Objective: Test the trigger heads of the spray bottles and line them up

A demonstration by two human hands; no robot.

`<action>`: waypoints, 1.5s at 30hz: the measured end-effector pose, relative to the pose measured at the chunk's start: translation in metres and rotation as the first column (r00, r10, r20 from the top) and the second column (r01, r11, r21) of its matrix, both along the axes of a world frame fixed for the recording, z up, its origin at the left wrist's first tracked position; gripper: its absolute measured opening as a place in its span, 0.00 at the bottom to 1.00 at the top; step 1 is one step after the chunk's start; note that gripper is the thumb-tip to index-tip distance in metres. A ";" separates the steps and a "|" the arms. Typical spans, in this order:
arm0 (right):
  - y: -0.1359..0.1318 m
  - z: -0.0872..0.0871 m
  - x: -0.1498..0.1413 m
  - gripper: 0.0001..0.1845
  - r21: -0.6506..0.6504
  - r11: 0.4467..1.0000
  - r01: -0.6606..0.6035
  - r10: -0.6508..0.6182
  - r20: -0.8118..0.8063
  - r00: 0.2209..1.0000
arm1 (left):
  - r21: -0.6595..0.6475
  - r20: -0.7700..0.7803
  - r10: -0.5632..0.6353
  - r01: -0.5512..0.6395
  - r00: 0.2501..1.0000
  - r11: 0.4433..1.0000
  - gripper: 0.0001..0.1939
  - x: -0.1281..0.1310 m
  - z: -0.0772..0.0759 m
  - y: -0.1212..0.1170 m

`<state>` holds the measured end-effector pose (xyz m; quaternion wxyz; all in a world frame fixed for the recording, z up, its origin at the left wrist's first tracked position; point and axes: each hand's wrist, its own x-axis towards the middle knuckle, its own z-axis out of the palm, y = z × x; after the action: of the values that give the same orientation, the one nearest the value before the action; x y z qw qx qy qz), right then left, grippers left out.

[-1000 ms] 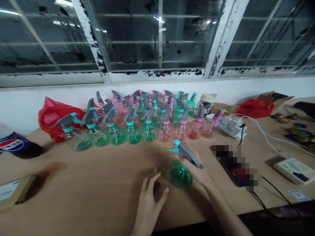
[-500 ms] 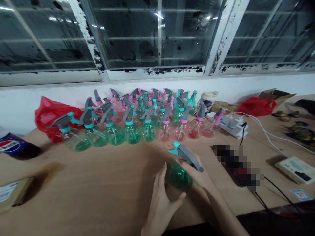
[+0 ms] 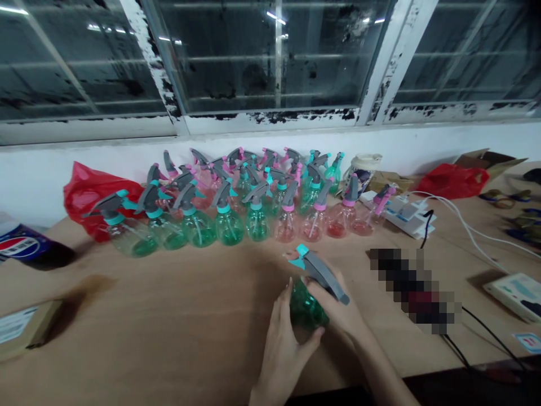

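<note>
A green see-through spray bottle (image 3: 307,307) with a grey and turquoise trigger head is in front of me, near the table's front edge. My right hand (image 3: 338,307) wraps round its neck from the right, just under the grey trigger head (image 3: 323,273). On the other side, my left hand (image 3: 287,344) cups the body, fingers along the left and thumb across the lower front. The bottle's neck is hidden by my right hand. Beyond my hands stand rows of similar bottles, among them a green one (image 3: 230,227) and a pink one (image 3: 336,225).
A cola bottle (image 3: 31,248) lies at the left, with a small cardboard box (image 3: 31,330) nearer me. Red plastic bags (image 3: 97,197) sit at both ends of the rows. To the right are a power strip (image 3: 406,217), cables and a pixelated dark object (image 3: 414,293).
My left hand has closed in on the bottle's body, its fingers and thumb now against it. My right hand keeps its hold on the neck. The view has shifted slightly.
</note>
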<state>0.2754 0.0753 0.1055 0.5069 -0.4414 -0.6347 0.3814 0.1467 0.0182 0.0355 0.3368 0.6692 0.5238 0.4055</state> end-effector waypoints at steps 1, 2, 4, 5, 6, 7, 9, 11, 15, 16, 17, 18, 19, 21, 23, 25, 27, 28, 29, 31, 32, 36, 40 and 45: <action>-0.001 -0.001 0.000 0.22 -0.007 1.000 0.013 -0.013 -0.001 1.000 | -0.006 -0.009 -0.003 0.003 1.000 1.000 0.40 -0.001 0.000 0.000; -0.001 -0.002 0.000 0.22 -0.014 1.000 0.020 -0.020 -0.002 1.000 | -0.010 -0.017 -0.007 0.007 1.000 1.000 0.40 -0.002 0.000 -0.001; -0.002 -0.001 0.000 0.22 -0.016 1.000 0.011 -0.011 -0.008 1.000 | -0.016 -0.028 -0.017 0.017 0.999 1.000 0.41 -0.003 0.000 -0.002; -0.002 0.000 0.000 0.22 -0.014 1.000 -0.005 0.005 -0.011 1.000 | -0.019 -0.033 -0.023 0.022 0.999 1.000 0.41 -0.004 0.001 -0.002; -0.002 0.001 0.000 0.22 -0.009 1.000 -0.022 0.022 -0.013 1.000 | -0.025 -0.038 -0.028 0.027 0.999 0.999 0.41 -0.004 0.001 -0.002; -0.002 0.003 0.000 0.22 -0.005 0.999 -0.036 0.036 -0.011 0.999 | -0.034 -0.045 -0.032 0.030 0.999 0.999 0.42 -0.004 0.002 -0.002; -0.002 0.007 0.000 0.21 0.002 0.998 -0.055 0.055 0.004 0.998 | -0.069 -0.064 -0.031 0.027 0.997 0.997 0.43 -0.006 0.003 -0.003; -0.001 0.009 -0.002 0.17 0.012 0.999 -0.051 0.050 0.010 0.999 | -0.111 -0.091 -0.032 0.021 0.995 0.994 0.44 -0.009 0.004 -0.004; -0.002 0.011 -0.006 0.12 0.004 1.000 0.013 -0.013 -0.015 1.000 | -0.106 -0.135 -0.029 0.015 0.990 0.994 0.43 -0.023 0.003 -0.006; -0.002 0.011 -0.007 0.11 -0.001 1.000 0.031 -0.031 -0.014 0.999 | -0.090 -0.139 -0.014 0.002 0.990 0.996 0.42 -0.028 0.003 -0.006; -0.003 0.011 -0.008 0.10 -0.005 0.999 0.047 -0.047 -0.010 0.999 | -0.076 -0.141 0.006 -0.017 0.990 0.997 0.40 -0.034 0.003 -0.006; -0.003 0.011 -0.008 0.09 -0.005 0.998 0.063 -0.063 -0.003 0.998 | -0.064 -0.145 0.030 -0.039 0.989 0.997 0.37 -0.039 0.004 -0.006; -0.003 0.011 -0.009 0.08 -0.005 0.997 0.081 -0.081 0.005 0.997 | -0.051 -0.150 0.056 -0.064 0.987 0.997 0.33 -0.043 0.004 -0.005; -0.004 0.010 -0.011 0.07 0.001 0.993 0.122 -0.122 0.021 0.992 | -0.031 -0.160 0.108 -0.114 0.981 0.993 0.25 -0.050 0.006 -0.003; -0.003 0.010 -0.012 0.08 0.002 0.987 0.159 -0.159 0.039 0.987 | -0.018 -0.170 0.146 -0.151 0.975 0.988 0.20 -0.054 0.008 -0.002; -0.003 0.009 -0.013 0.08 0.000 0.984 0.181 -0.180 0.050 0.982 | 0.000 -0.182 0.154 -0.156 0.971 0.988 0.18 -0.055 0.008 -0.002; -0.003 0.008 -0.012 0.08 -0.006 0.986 0.165 -0.164 0.029 0.986 | 0.032 -0.204 0.143 -0.139 0.969 0.990 0.17 -0.054 0.007 -0.002; -0.003 0.008 -0.012 0.09 -0.010 0.991 0.134 -0.134 0.008 0.991 | 0.052 -0.213 0.138 -0.130 0.967 0.990 0.17 -0.053 0.007 -0.002; -0.003 0.008 -0.011 0.10 -0.016 0.995 0.097 -0.098 -0.018 0.995 | 0.068 -0.222 0.134 -0.122 0.966 0.990 0.18 -0.053 0.006 -0.002; -0.004 0.008 -0.009 0.13 -0.026 0.999 0.030 -0.031 -0.050 0.998 | 0.091 -0.234 0.134 -0.115 0.963 0.989 0.17 -0.052 0.005 -0.001; -0.004 0.007 -0.008 0.13 -0.031 0.999 0.013 -0.014 -0.049 0.999 | 0.099 -0.237 0.137 -0.116 0.962 0.988 0.17 -0.052 0.004 0.000; -0.006 0.006 -0.007 0.08 -0.066 0.997 0.028 -0.030 -0.019 0.999 | 0.102 -0.237 0.150 -0.129 0.960 0.986 0.16 -0.052 0.007 0.002; -0.006 0.006 -0.008 0.07 -0.054 0.998 0.038 -0.038 0.008 0.999 | 0.077 -0.209 0.154 -0.141 0.966 0.987 0.15 -0.053 0.010 0.002; -0.004 0.007 -0.006 0.06 -0.034 0.999 0.028 -0.027 0.040 0.999 | 0.069 -0.197 0.145 -0.134 0.970 0.989 0.15 -0.054 0.009 0.002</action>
<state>0.2691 0.0708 0.1128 0.4915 -0.4662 -0.6319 0.3765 0.0931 0.0199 0.0441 0.2339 0.6773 0.5896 0.3728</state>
